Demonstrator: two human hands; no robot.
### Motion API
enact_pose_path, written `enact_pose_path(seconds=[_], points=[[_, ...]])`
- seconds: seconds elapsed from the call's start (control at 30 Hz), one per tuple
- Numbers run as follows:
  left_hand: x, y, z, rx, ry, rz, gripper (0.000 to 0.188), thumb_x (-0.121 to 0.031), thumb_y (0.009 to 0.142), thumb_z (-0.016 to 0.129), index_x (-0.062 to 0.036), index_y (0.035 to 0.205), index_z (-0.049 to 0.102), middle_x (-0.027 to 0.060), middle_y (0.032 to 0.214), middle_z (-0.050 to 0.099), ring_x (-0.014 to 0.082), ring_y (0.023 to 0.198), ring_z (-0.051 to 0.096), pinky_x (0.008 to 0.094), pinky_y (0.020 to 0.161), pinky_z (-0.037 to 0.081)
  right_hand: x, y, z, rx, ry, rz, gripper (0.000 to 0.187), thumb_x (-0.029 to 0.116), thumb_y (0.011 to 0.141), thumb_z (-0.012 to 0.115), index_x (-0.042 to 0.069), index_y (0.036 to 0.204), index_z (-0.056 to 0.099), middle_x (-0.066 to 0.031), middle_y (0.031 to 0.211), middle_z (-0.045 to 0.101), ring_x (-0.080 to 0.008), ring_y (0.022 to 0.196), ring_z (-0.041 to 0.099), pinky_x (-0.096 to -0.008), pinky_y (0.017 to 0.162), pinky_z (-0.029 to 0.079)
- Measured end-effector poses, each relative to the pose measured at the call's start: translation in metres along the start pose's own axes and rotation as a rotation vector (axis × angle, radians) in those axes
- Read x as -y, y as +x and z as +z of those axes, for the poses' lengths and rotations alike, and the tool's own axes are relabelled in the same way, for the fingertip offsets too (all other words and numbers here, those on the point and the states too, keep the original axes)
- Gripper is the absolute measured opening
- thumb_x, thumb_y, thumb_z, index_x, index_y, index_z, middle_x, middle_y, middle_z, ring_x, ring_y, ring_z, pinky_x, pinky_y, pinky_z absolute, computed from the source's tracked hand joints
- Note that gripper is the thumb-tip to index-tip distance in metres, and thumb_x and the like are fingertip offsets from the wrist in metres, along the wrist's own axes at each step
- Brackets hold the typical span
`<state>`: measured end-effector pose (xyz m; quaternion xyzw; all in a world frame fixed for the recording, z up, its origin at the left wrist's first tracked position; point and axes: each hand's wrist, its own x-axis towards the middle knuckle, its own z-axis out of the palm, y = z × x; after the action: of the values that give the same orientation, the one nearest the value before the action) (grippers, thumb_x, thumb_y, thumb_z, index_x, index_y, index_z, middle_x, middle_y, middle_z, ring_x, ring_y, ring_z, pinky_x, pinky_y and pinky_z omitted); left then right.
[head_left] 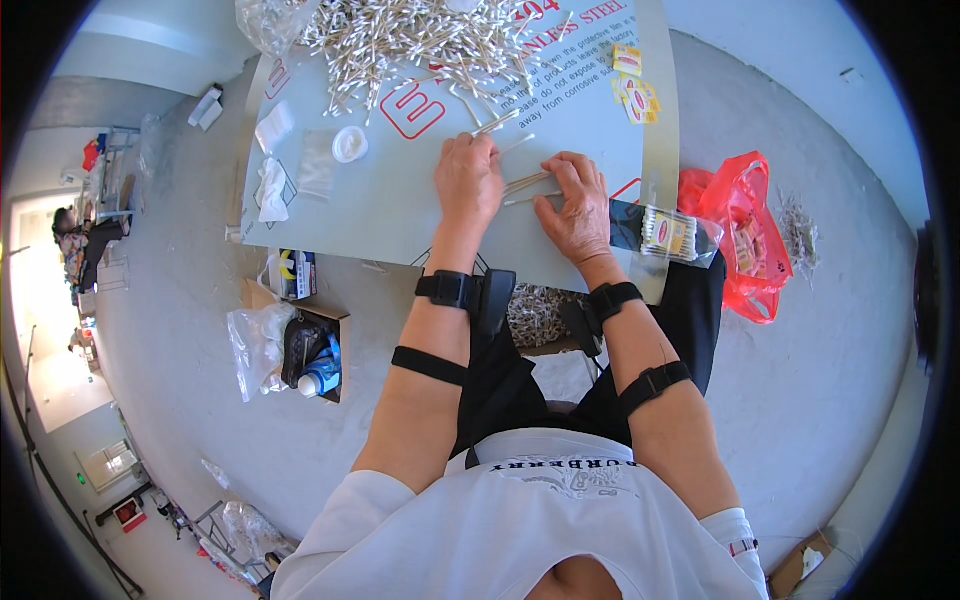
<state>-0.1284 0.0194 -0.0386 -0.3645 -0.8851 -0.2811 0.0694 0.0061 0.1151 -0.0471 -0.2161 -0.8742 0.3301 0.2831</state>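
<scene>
A large heap of cotton swabs (415, 55) covers the far part of the table, with a few stray ones reaching toward my hands. Just below its near edge is my left hand (468, 182), its fingers curled together and some swabs sticking out past the fingertips. My right hand (582, 212) is bent around a few loose swabs (526, 184), which lie between thumb and forefinger and point toward the left hand. Its palm side is hidden. Right of that wrist, a clear packet of swabs (669, 234) with a yellow label lies at the table's near edge.
Yellow labels (640, 100) lie at the table's right. A round white container (350, 145), a clear bag (317, 165) and crumpled white pieces (273, 190) are at left. A red plastic bag (758, 285) hangs right; a cardboard box (344, 360) stands below left. Swabs (540, 315) fill a box between my knees.
</scene>
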Motion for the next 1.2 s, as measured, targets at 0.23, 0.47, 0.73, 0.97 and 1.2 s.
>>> enact_pose_path(seconds=[0.23,0.47,0.73,0.97,1.2], points=[[-0.008,-0.019,-0.006,0.058,-0.086,0.093,0.015,-0.003,0.071,0.071,-0.0052,0.083,0.062,0.0102,0.082,0.058,0.0326,0.084,0.056,0.0433,0.072,0.047,-0.002,0.000,0.002,-0.019,0.012,-0.017,0.044,0.008,0.065,0.064,0.005,0.109,0.060,-0.0108,0.113,0.056,-0.0310,0.107,0.052,-0.0407,0.092,0.042],[-0.016,-0.031,-0.013,0.059,-0.132,0.087,0.020,-0.007,0.072,0.074,-0.0070,0.089,0.064,0.0083,0.087,0.057,0.0306,0.089,0.055,0.0419,0.078,0.046,-0.001,0.001,0.002,-0.017,0.002,0.001,0.046,0.008,0.064,0.065,0.006,0.109,0.062,-0.0101,0.113,0.056,-0.0306,0.106,0.053,-0.0406,0.092,0.043],[-0.022,-0.043,-0.003,0.038,-0.131,0.164,0.018,-0.005,0.070,0.072,-0.0095,0.084,0.062,0.0051,0.087,0.057,0.0296,0.087,0.054,0.0409,0.077,0.043,0.000,0.000,0.003,-0.073,0.085,-0.022,0.028,0.009,0.067,0.069,0.007,0.095,0.066,-0.0092,0.104,0.056,-0.0300,0.098,0.054,-0.0415,0.087,0.044],[-0.003,-0.024,0.002,-0.150,-0.189,0.118,0.027,-0.005,0.068,0.074,-0.0086,0.092,0.062,0.0093,0.092,0.058,0.0317,0.091,0.054,0.0405,0.082,0.044,-0.001,0.001,0.003,-0.076,0.001,-0.020,0.013,0.008,0.071,0.068,0.006,0.078,0.057,-0.0092,0.101,0.057,-0.0309,0.096,0.054,-0.0423,0.084,0.044],[0.024,0.016,0.001,-0.099,-0.014,-0.099,0.031,-0.012,0.069,0.079,-0.0094,0.096,0.063,0.0088,0.101,0.057,0.0327,0.100,0.051,0.0431,0.090,0.041,0.000,0.001,0.002,-0.046,-0.028,-0.005,0.012,0.008,0.073,0.066,0.005,0.078,0.056,-0.0093,0.103,0.057,-0.0303,0.097,0.053,-0.0415,0.084,0.043]])
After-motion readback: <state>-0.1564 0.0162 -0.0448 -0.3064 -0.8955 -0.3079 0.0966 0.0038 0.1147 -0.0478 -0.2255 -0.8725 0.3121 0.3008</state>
